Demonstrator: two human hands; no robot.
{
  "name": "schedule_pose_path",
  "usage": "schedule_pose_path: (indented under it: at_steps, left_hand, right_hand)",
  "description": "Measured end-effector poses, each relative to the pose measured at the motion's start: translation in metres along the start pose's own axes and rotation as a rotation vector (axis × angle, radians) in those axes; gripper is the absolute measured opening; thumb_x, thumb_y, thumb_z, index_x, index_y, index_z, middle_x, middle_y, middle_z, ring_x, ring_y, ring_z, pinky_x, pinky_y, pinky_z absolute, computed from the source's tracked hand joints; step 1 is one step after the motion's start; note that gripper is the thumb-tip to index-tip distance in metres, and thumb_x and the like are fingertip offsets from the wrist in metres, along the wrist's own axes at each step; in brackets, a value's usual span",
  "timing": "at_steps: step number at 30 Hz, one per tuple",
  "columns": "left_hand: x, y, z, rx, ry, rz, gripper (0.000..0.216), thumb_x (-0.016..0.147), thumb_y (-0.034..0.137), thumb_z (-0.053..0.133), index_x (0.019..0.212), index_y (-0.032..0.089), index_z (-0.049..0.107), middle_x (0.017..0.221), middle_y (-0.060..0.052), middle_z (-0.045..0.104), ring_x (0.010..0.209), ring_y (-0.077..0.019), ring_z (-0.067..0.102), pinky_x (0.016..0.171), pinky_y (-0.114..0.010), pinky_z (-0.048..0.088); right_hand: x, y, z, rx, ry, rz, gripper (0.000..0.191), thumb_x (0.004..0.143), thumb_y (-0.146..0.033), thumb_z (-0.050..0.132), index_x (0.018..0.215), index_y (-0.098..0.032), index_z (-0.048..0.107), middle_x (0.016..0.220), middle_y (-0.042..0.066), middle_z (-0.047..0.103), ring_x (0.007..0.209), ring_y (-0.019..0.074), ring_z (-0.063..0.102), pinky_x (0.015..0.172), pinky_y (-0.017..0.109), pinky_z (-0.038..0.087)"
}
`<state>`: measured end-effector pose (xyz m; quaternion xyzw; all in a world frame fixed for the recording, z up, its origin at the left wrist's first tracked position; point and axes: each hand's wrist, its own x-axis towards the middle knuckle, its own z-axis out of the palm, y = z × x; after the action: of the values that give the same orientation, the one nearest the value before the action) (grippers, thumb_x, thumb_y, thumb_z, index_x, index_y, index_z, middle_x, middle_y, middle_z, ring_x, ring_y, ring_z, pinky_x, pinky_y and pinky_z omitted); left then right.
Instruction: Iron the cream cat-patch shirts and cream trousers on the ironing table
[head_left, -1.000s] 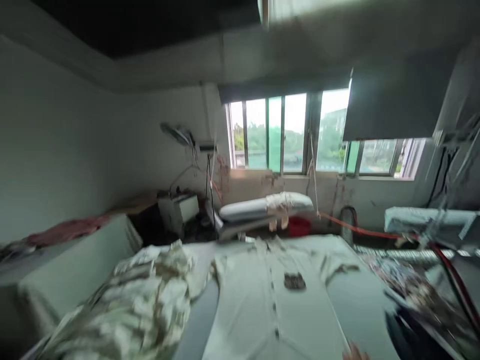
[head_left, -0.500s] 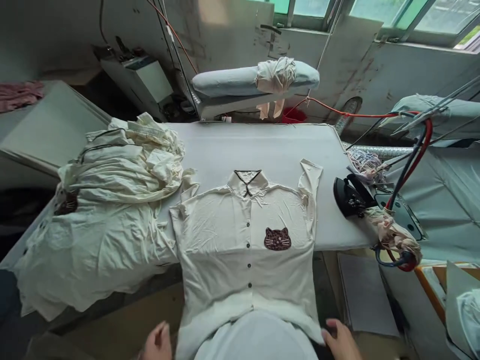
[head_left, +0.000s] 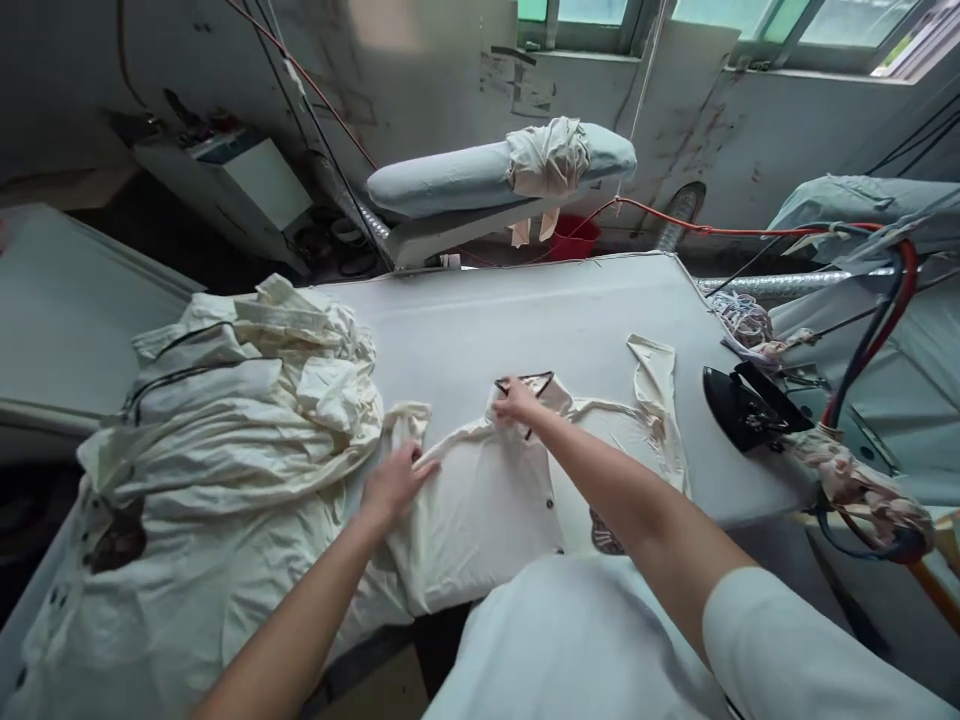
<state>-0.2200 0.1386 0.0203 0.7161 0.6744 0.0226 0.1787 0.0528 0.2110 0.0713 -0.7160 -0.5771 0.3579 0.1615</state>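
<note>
A cream button-front shirt (head_left: 480,500) with dark collar trim lies face up on the white ironing table (head_left: 525,310). My left hand (head_left: 394,480) rests on its left shoulder by the sleeve, fingers closed on the fabric. At the collar, my right hand (head_left: 514,398) pinches the cloth. The shirt's right sleeve (head_left: 652,370) points up toward the table's far side.
A heap of cream garments (head_left: 225,400) covers the table's left part. A black iron (head_left: 742,405) sits at the right edge with red and black hoses (head_left: 877,330). Behind stands a padded sleeve board (head_left: 495,170) draped with cloth, and a grey box (head_left: 232,190).
Both my hands have come up from the shirt's hem to its shoulder and collar. The view, first aimed at the windows, has tilted down onto the table.
</note>
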Motion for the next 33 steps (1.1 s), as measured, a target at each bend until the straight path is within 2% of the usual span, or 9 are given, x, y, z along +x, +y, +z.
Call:
schedule_pose_path:
  at_steps: [3, 6, 11, 13, 16, 22, 27, 30, 33]
  left_hand:
    - [0.002, -0.044, -0.014, 0.062, -0.172, 0.001, 0.037, 0.093, 0.054, 0.055, 0.074, 0.024, 0.064, 0.076, -0.006, 0.070, 0.075, -0.0251, 0.067, 0.067, -0.031, 0.042]
    - [0.015, -0.048, -0.016, 0.072, -0.016, 0.066, 0.033, 0.091, 0.051, 0.056, 0.073, 0.024, 0.063, 0.078, -0.006, 0.071, 0.079, -0.0259, 0.067, 0.070, -0.032, 0.043]
    - [0.074, 0.087, -0.008, -0.293, 0.279, 0.271, 0.027, 0.095, 0.035, 0.047, 0.101, 0.022, 0.070, 0.109, -0.012, 0.075, 0.109, -0.0269, 0.066, 0.099, -0.038, 0.045]
    - [0.098, 0.166, -0.005, -0.352, 0.199, 0.231, 0.035, 0.095, 0.043, 0.052, 0.107, 0.016, 0.071, 0.112, -0.017, 0.075, 0.109, -0.0289, 0.066, 0.098, -0.041, 0.045]
    - [0.128, 0.251, 0.004, -0.318, 0.035, 0.223, 0.057, 0.090, 0.062, 0.055, 0.092, 0.008, 0.073, 0.085, -0.018, 0.075, 0.082, -0.0261, 0.069, 0.078, -0.039, 0.047]
    - [0.160, 0.265, 0.005, -0.172, -0.068, 0.223, 0.059, 0.101, 0.049, 0.034, 0.094, 0.007, 0.075, 0.084, -0.016, 0.075, 0.071, -0.0200, 0.066, 0.066, -0.033, 0.041]
    - [0.153, 0.222, -0.036, -0.052, -0.115, 0.319, 0.041, 0.096, 0.047, 0.052, 0.101, 0.015, 0.076, 0.098, -0.011, 0.076, 0.093, -0.0214, 0.066, 0.079, -0.033, 0.043]
    - [0.143, 0.200, -0.043, -0.014, -0.164, 0.229, 0.043, 0.092, 0.050, 0.058, 0.104, 0.012, 0.074, 0.085, -0.010, 0.074, 0.080, -0.0215, 0.067, 0.073, -0.032, 0.044]
    - [0.127, 0.189, -0.024, -0.095, -0.286, 0.101, 0.045, 0.082, 0.060, 0.066, 0.071, 0.016, 0.067, 0.055, -0.003, 0.062, 0.052, -0.0178, 0.059, 0.058, -0.028, 0.043]
  right_hand:
    - [0.030, -0.008, 0.020, -0.033, -0.046, 0.034, 0.025, 0.077, -0.006, 0.065, 0.100, -0.014, 0.071, 0.096, 0.009, 0.076, 0.091, 0.0219, 0.070, 0.086, 0.029, 0.051]
    - [0.038, -0.002, 0.021, -0.051, -0.040, 0.034, 0.021, 0.085, -0.012, 0.063, 0.105, -0.015, 0.070, 0.110, 0.011, 0.074, 0.102, 0.0214, 0.068, 0.093, 0.031, 0.051]
    - [-0.013, 0.043, -0.008, 0.010, 0.236, -0.299, 0.035, 0.096, -0.023, 0.052, 0.130, -0.020, 0.060, 0.142, 0.012, 0.058, 0.131, 0.0187, 0.055, 0.110, 0.032, 0.046]
    - [-0.043, 0.078, -0.022, -0.036, 0.403, -0.403, 0.036, 0.098, -0.021, 0.040, 0.127, -0.019, 0.062, 0.139, 0.014, 0.059, 0.136, 0.0206, 0.051, 0.115, 0.038, 0.042]
    - [-0.072, 0.145, -0.044, -0.243, 0.362, -0.350, 0.042, 0.098, -0.023, 0.041, 0.134, -0.019, 0.062, 0.144, 0.014, 0.058, 0.141, 0.0233, 0.048, 0.119, 0.043, 0.038]
    - [-0.069, 0.241, -0.112, -0.587, 0.317, 0.105, 0.060, 0.098, -0.038, 0.048, 0.155, -0.018, 0.045, 0.167, 0.013, 0.032, 0.157, 0.0290, 0.022, 0.126, 0.053, 0.019]
    - [-0.037, 0.183, -0.143, -0.422, 0.480, -0.033, 0.047, 0.101, -0.035, 0.047, 0.142, -0.018, 0.060, 0.152, 0.017, 0.051, 0.139, 0.0296, 0.047, 0.117, 0.042, 0.035]
    - [-0.003, 0.114, -0.125, -0.326, 0.163, -0.231, 0.040, 0.103, -0.040, 0.047, 0.138, -0.028, 0.063, 0.122, 0.009, 0.070, 0.108, 0.0237, 0.065, 0.095, 0.032, 0.046]
    - [0.022, 0.069, -0.089, -0.316, -0.137, -0.182, 0.045, 0.097, -0.059, 0.054, 0.124, -0.025, 0.068, 0.097, 0.007, 0.074, 0.090, 0.0238, 0.066, 0.078, 0.029, 0.045]
